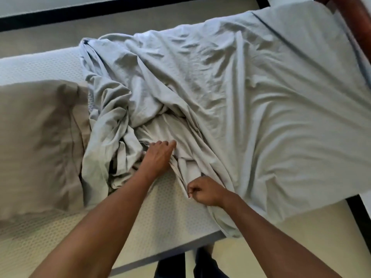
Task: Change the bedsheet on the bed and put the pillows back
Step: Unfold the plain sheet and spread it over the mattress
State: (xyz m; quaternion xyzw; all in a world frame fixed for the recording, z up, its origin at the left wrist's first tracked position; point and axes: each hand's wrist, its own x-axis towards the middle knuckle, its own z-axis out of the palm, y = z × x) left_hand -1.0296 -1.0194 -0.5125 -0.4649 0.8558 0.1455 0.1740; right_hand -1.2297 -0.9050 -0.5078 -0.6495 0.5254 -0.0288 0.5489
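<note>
A pale grey bedsheet lies over the right part of the bed and is bunched in folds near the middle. The bare white mattress, with its dotted pattern, shows in front and at the left. My right hand grips a gathered edge of the sheet in a fist near the mattress's front side. My left hand lies on the crumpled folds, fingers curled into the cloth. A beige pillow lies on the mattress at the left, its right edge touching the bunched sheet.
A dark wooden bed frame part shows at the top right corner. Light floor runs along the front of the bed, and a dark strip borders the floor beyond the far side. My legs stand by the mattress edge.
</note>
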